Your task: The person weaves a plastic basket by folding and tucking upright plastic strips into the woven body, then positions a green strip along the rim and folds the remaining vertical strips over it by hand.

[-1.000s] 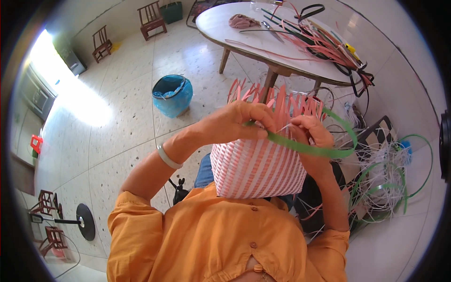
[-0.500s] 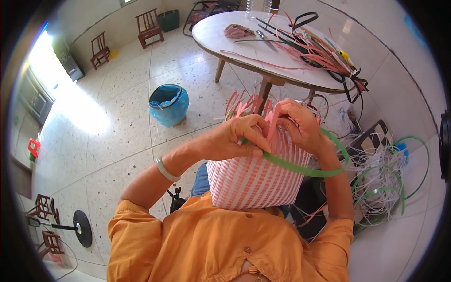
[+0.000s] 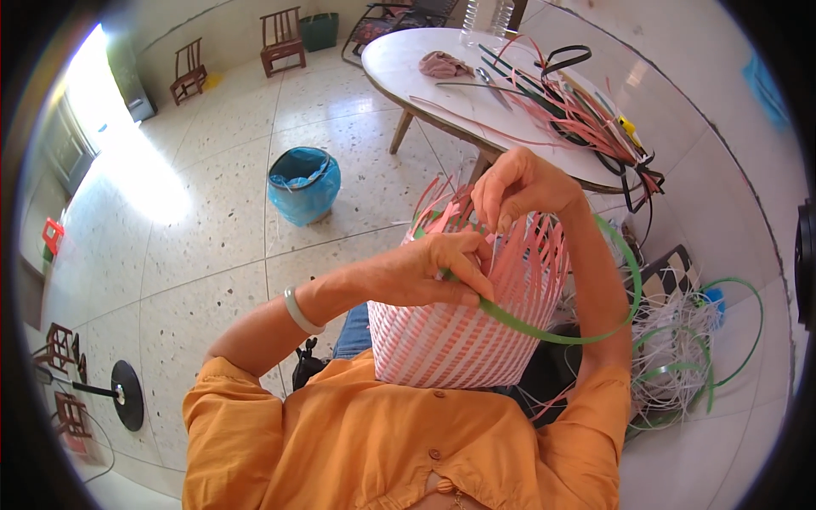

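Observation:
A partly woven basket point(image 3: 450, 348) of pink and white flat plastic strips rests on my lap, its loose strip ends standing up around the top. My left hand point(image 3: 442, 268) is closed at the basket's upper edge and pinches a green plastic strip point(image 3: 544, 333). From there the green strip loops rightward around my right forearm. Above the upright strips, my right hand point(image 3: 523, 191) has its fingers bent together toward the thumb. Whether a strip end lies between those fingertips is too small to tell.
An oval white table point(image 3: 408, 64) ahead holds a bundle of pink, black and green strips point(image 3: 586, 119), scissors point(image 3: 491, 85) and a crumpled cloth point(image 3: 444, 65). A blue-lined bin point(image 3: 303, 191) stands on the floor. Tangled white strips point(image 3: 671, 357) lie at right.
My right hand has risen from beside the upright pink strip to above the strip ends. My left hand stays at the basket's edge with the green strip. The view has shifted slightly.

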Demonstrator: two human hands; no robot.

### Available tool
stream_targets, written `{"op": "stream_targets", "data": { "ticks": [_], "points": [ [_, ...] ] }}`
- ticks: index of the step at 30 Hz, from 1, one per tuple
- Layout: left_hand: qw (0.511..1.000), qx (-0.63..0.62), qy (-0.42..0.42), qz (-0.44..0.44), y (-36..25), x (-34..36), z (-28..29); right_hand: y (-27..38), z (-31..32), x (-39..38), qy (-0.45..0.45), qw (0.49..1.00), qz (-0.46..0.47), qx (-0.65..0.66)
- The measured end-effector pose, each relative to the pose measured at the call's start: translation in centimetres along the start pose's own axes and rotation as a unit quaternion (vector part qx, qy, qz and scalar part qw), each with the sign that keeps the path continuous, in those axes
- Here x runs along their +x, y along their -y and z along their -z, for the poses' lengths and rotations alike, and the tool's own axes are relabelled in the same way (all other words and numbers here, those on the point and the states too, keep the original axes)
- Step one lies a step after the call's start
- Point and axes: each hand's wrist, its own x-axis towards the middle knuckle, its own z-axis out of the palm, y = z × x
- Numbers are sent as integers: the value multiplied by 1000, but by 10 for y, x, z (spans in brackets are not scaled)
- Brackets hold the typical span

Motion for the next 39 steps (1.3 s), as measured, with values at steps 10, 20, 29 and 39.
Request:
{"op": "stream_targets", "data": {
  "ticks": [10,20,29,39],
  "points": [
    [998,-42,10,-35,3,-6,5,65,-42,-3,-30,967,-67,-245],
    [996,-11,60,-59,-1,-7,17,43,-97,-40,-255,807,145,-513],
    [999,14,19,-35,6,-14,15,23,-137,-60,-378,845,49,-374],
    [999,24,22,-26,3,-11,16,-22,-190,-99,-518,796,-41,-312]
  ]
}}
